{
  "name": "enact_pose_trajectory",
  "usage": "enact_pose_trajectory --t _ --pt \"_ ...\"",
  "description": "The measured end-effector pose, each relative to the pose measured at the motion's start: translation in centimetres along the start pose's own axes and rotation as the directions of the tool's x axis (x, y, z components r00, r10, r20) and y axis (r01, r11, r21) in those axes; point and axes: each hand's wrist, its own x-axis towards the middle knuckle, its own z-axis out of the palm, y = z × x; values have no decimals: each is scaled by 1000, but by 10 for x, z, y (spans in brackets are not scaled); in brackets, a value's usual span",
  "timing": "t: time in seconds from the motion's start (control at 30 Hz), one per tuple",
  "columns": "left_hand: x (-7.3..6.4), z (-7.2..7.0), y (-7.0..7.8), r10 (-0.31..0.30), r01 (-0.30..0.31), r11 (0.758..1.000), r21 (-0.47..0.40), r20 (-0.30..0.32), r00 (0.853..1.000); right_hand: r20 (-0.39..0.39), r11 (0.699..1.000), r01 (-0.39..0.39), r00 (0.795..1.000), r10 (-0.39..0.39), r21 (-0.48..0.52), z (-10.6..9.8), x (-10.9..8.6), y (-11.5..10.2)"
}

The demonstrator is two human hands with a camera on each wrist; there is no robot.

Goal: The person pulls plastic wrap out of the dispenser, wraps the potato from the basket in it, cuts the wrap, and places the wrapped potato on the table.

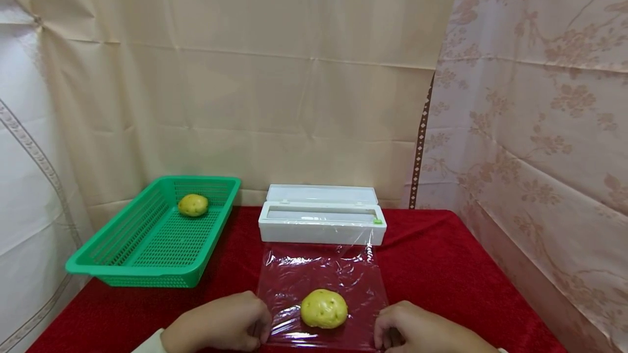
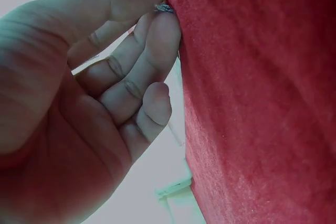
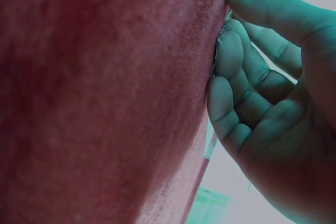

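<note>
A sheet of clear plastic wrap (image 1: 360, 282) stretches from a white wrap dispenser (image 1: 319, 233) toward the near side of the table. On the sheet, close to its near edge, lies a yellow potato (image 1: 324, 308). My left hand (image 1: 233, 320) pinches the near left corner of the wrap; in the left wrist view a crumpled bit of film (image 2: 164, 8) shows between thumb and fingertips. At the near right corner my right hand (image 1: 419, 328) holds the film with curled fingers, low over the cloth. The dispenser's lid (image 1: 321, 194) is tipped back.
A green plastic basket (image 1: 142, 271) stands on the left of the table, with another potato (image 1: 193, 205) at its far end. A red cloth (image 1: 432, 266) covers the table. Behind it hangs a beige curtain (image 1: 275, 97), and a flowered one (image 1: 539, 124) borders the right side.
</note>
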Motion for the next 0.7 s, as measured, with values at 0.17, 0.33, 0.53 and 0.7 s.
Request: enact_pose_trajectory --t 0.17,0.33,0.53,0.7 --pt "1 -1 -2 -3 3 1000 -6 -1 1000 -13 997 28 1000 -29 -76 -1 1 -3" --pt "-1 -4 -3 53 -52 998 20 -47 997 -39 996 22 999 -26 -91 -6 -1 -8" --pt "-2 -13 -2 89 -89 996 4 -108 990 -91 992 53 994 -63 -117 -14 -1 -11" --pt "0 -21 -5 55 -63 997 -55 -132 990 -145 981 85 983 -111 -177 -19 4 -9"
